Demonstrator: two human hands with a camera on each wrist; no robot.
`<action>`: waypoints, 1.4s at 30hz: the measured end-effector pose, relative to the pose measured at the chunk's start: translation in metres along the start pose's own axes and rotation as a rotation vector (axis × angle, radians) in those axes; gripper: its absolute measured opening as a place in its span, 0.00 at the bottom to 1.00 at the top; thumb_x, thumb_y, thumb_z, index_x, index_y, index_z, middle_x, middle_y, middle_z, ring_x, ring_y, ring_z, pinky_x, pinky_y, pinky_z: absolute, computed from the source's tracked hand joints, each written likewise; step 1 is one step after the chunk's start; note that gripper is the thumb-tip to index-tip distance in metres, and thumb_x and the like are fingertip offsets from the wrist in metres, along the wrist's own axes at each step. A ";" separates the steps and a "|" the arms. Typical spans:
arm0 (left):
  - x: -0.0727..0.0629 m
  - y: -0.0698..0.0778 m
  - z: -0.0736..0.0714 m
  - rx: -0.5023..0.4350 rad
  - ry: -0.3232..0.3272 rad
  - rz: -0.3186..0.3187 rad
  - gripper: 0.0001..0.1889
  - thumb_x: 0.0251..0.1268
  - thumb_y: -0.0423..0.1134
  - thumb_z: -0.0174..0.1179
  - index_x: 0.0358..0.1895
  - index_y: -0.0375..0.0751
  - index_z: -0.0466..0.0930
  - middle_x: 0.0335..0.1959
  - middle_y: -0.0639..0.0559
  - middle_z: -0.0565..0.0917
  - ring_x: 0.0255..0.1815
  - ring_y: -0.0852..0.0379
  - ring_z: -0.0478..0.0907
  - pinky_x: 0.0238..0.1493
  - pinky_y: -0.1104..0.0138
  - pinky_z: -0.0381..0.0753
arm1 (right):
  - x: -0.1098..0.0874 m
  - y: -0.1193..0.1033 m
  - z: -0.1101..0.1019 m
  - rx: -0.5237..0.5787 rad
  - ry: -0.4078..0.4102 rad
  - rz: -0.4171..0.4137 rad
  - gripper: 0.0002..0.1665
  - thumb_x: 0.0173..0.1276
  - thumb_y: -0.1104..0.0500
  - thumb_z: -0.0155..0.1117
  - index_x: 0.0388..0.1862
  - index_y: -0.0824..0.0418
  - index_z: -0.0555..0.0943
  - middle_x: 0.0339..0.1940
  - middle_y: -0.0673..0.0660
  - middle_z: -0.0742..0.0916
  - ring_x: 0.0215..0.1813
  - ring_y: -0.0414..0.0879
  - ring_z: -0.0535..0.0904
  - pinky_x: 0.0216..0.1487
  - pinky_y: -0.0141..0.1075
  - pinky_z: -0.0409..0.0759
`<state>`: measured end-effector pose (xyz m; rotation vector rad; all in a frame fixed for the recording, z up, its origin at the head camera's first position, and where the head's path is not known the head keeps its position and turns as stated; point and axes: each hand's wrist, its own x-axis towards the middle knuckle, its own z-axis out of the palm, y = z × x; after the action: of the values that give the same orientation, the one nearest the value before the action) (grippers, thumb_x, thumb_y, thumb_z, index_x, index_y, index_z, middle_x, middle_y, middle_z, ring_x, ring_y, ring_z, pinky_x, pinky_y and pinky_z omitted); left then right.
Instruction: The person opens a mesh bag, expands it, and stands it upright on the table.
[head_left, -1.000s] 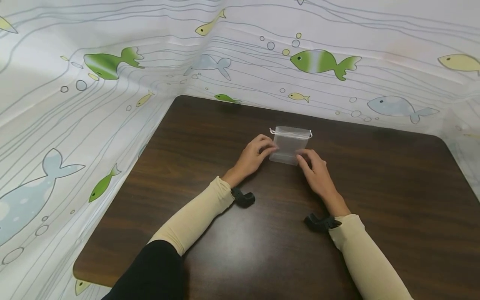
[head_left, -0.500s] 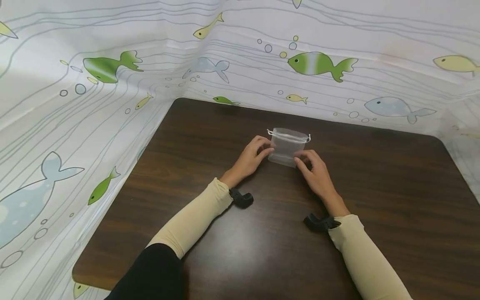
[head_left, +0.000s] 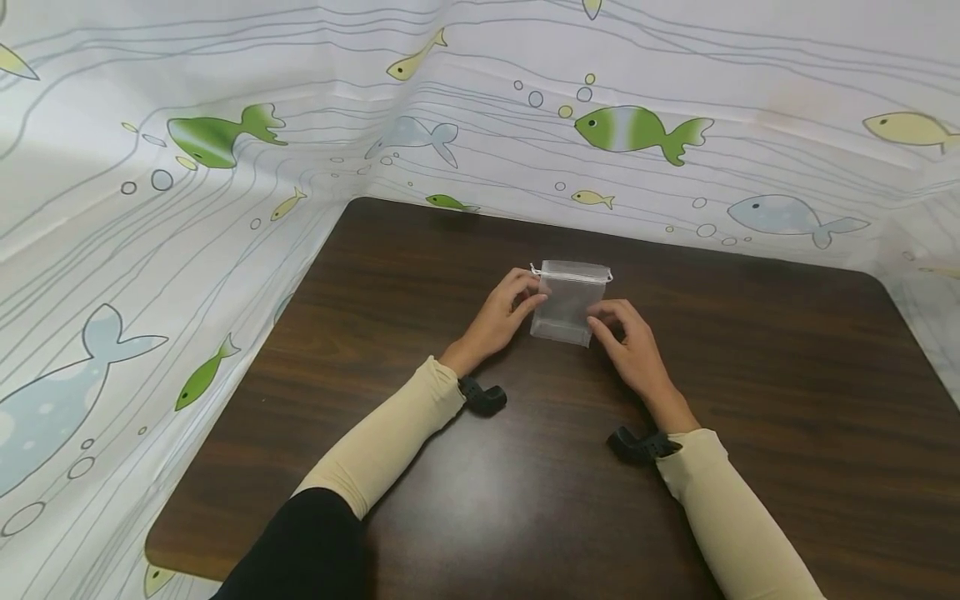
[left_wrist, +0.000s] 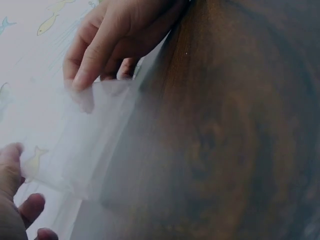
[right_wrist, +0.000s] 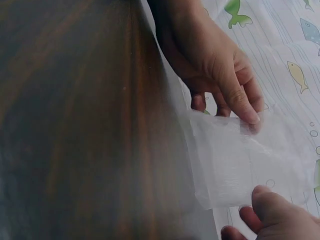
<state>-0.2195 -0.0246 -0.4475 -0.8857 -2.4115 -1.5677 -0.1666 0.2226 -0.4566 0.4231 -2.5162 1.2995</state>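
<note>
A small white see-through drawstring pouch is held up over the table, its corded top pointing away from me. My left hand pinches its left edge between thumb and fingers, and my right hand pinches the right edge lower down. From the left wrist, the right hand shows with its thumb on the front of the pouch and a finger behind. The right wrist view gives the left hand the same grip on the pouch. No contents show through the sheer fabric.
The dark wood tabletop runs back to a white curtain printed with fish, which hangs behind and along the left. A black camera mount sits on the left wrist and another mount on the right.
The pouch has tilted in my fingers: its bottom edge has come down toward me and more of its face shows. Both hands keep nearly the same place and grip.
</note>
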 end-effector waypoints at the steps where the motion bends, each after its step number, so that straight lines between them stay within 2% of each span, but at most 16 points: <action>1: 0.000 0.000 0.001 -0.007 0.015 0.008 0.10 0.79 0.37 0.58 0.53 0.38 0.84 0.57 0.44 0.79 0.47 0.52 0.76 0.48 0.66 0.75 | 0.000 0.000 0.000 0.005 0.016 -0.023 0.09 0.78 0.60 0.64 0.53 0.59 0.85 0.54 0.56 0.85 0.50 0.36 0.79 0.54 0.30 0.74; 3: 0.001 0.000 0.001 -0.017 0.039 0.021 0.08 0.78 0.37 0.59 0.50 0.39 0.85 0.55 0.45 0.80 0.45 0.54 0.76 0.46 0.68 0.75 | 0.001 0.001 0.001 0.017 0.054 -0.065 0.07 0.76 0.64 0.65 0.50 0.61 0.86 0.52 0.58 0.86 0.50 0.32 0.78 0.56 0.25 0.74; 6: 0.002 0.001 0.003 -0.020 0.056 0.027 0.08 0.78 0.37 0.60 0.50 0.39 0.85 0.54 0.46 0.80 0.45 0.54 0.76 0.45 0.69 0.75 | 0.003 0.001 0.002 0.027 0.107 -0.115 0.07 0.72 0.70 0.66 0.47 0.66 0.86 0.50 0.62 0.86 0.49 0.31 0.77 0.56 0.23 0.73; 8: 0.002 0.001 0.003 -0.022 0.060 0.030 0.09 0.77 0.37 0.60 0.51 0.38 0.85 0.54 0.45 0.80 0.45 0.54 0.76 0.46 0.69 0.75 | 0.003 0.000 0.003 0.030 0.126 -0.123 0.07 0.70 0.73 0.67 0.46 0.68 0.85 0.50 0.65 0.85 0.47 0.32 0.77 0.54 0.27 0.75; 11: 0.002 0.000 0.003 -0.013 0.063 0.028 0.10 0.77 0.36 0.61 0.53 0.36 0.84 0.54 0.44 0.80 0.44 0.53 0.77 0.46 0.68 0.75 | 0.003 -0.001 0.004 0.029 0.124 -0.125 0.08 0.69 0.74 0.68 0.46 0.70 0.85 0.50 0.67 0.85 0.45 0.35 0.77 0.54 0.38 0.74; 14: 0.001 -0.001 0.002 0.008 0.059 0.024 0.10 0.77 0.37 0.61 0.54 0.36 0.83 0.54 0.44 0.80 0.43 0.53 0.76 0.43 0.68 0.75 | 0.002 -0.002 0.004 0.023 0.104 -0.118 0.09 0.69 0.72 0.69 0.47 0.68 0.85 0.51 0.65 0.85 0.44 0.36 0.76 0.55 0.46 0.72; 21: -0.001 -0.002 -0.002 0.027 0.030 0.044 0.10 0.78 0.37 0.59 0.54 0.37 0.80 0.53 0.44 0.77 0.45 0.53 0.74 0.39 0.69 0.71 | 0.002 0.001 0.001 0.025 0.069 -0.105 0.10 0.70 0.66 0.72 0.49 0.60 0.85 0.51 0.58 0.85 0.44 0.38 0.77 0.62 0.55 0.65; 25: -0.003 -0.002 -0.004 0.029 0.028 0.055 0.09 0.80 0.36 0.57 0.55 0.36 0.79 0.54 0.43 0.77 0.46 0.52 0.75 0.39 0.69 0.71 | 0.002 0.000 0.000 0.016 0.059 -0.096 0.12 0.71 0.64 0.72 0.52 0.60 0.84 0.51 0.59 0.85 0.44 0.35 0.77 0.62 0.54 0.64; 28: -0.003 -0.004 -0.004 0.036 0.018 0.045 0.11 0.81 0.37 0.56 0.57 0.36 0.79 0.54 0.43 0.78 0.46 0.52 0.75 0.40 0.68 0.72 | 0.001 0.000 0.000 0.008 0.054 -0.066 0.14 0.71 0.62 0.71 0.53 0.61 0.83 0.52 0.60 0.84 0.44 0.37 0.77 0.61 0.53 0.63; 31: -0.003 -0.005 -0.003 0.056 -0.006 0.013 0.11 0.82 0.38 0.55 0.56 0.38 0.81 0.53 0.45 0.80 0.46 0.53 0.76 0.45 0.67 0.74 | 0.001 0.001 -0.001 -0.041 0.006 -0.019 0.17 0.74 0.58 0.69 0.58 0.61 0.81 0.54 0.61 0.84 0.46 0.44 0.78 0.61 0.54 0.62; 34: -0.003 -0.005 -0.001 0.056 -0.020 -0.028 0.10 0.82 0.40 0.55 0.53 0.40 0.83 0.51 0.47 0.83 0.48 0.55 0.77 0.50 0.66 0.75 | 0.002 0.002 -0.001 -0.127 -0.097 0.014 0.24 0.74 0.54 0.69 0.65 0.60 0.79 0.55 0.61 0.83 0.50 0.51 0.77 0.58 0.54 0.59; 36: -0.002 -0.003 -0.001 0.024 -0.008 -0.056 0.11 0.82 0.40 0.55 0.52 0.40 0.85 0.50 0.47 0.85 0.49 0.55 0.79 0.53 0.66 0.76 | 0.002 0.002 -0.001 -0.179 -0.166 0.019 0.29 0.73 0.52 0.70 0.68 0.59 0.77 0.56 0.61 0.83 0.52 0.54 0.77 0.55 0.52 0.56; 39: -0.002 -0.001 0.001 -0.026 0.024 -0.083 0.12 0.82 0.41 0.55 0.52 0.40 0.85 0.45 0.47 0.86 0.42 0.56 0.79 0.47 0.67 0.76 | 0.002 0.000 -0.002 -0.213 -0.221 0.022 0.33 0.71 0.52 0.72 0.71 0.60 0.75 0.53 0.62 0.84 0.51 0.55 0.75 0.54 0.51 0.54; 42: -0.003 0.001 0.005 -0.043 0.024 -0.079 0.12 0.83 0.41 0.54 0.53 0.39 0.84 0.39 0.46 0.84 0.34 0.57 0.76 0.40 0.69 0.74 | 0.002 -0.002 -0.001 -0.212 -0.226 0.040 0.31 0.74 0.52 0.70 0.71 0.60 0.75 0.46 0.62 0.84 0.47 0.56 0.75 0.53 0.51 0.52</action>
<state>-0.2156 -0.0213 -0.4496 -0.7836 -2.4330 -1.6529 -0.1675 0.2223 -0.4534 0.4985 -2.8262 1.0328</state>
